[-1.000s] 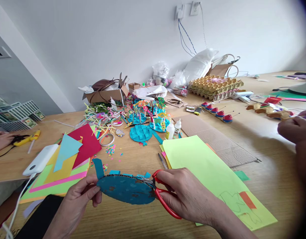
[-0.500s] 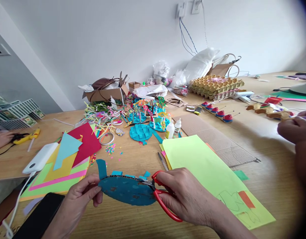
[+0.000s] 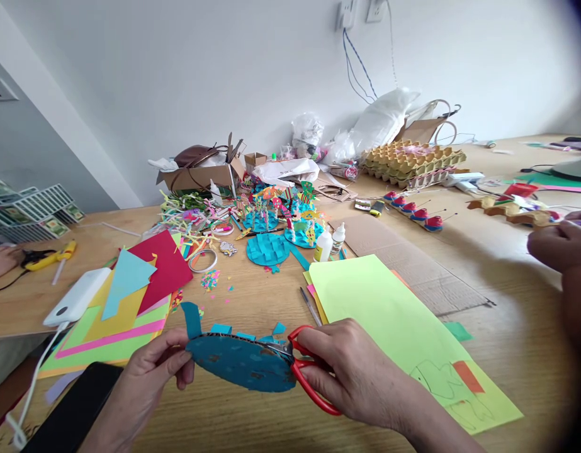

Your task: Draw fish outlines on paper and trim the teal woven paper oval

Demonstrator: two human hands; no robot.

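Observation:
My left hand (image 3: pixel 160 368) pinches the left edge of a blue oval cardboard disc (image 3: pixel 243 365), held tilted above the table. A blue paper strip (image 3: pixel 191 319) stands up from its left end, and short blue tabs (image 3: pixel 221 329) stick out along the far edge. My right hand (image 3: pixel 349 371) grips red-handled scissors (image 3: pixel 313 384), with the blades lying along the disc's far right edge. The disc's far face is mostly hidden from me.
Yellow-green paper (image 3: pixel 366 302) with pencilled fish lies at right, by a pen (image 3: pixel 311 306). Left are coloured sheets (image 3: pixel 165 270), a white power bank (image 3: pixel 77 296) and a black phone (image 3: pixel 77 409). Glue bottles (image 3: pixel 323 245) stand ahead. Another person's hand (image 3: pixel 559 245) is at far right.
The scissor handles have drawn closer together and the blades have closed along the disc's edge. My left hand keeps its hold, and the view has shifted slightly.

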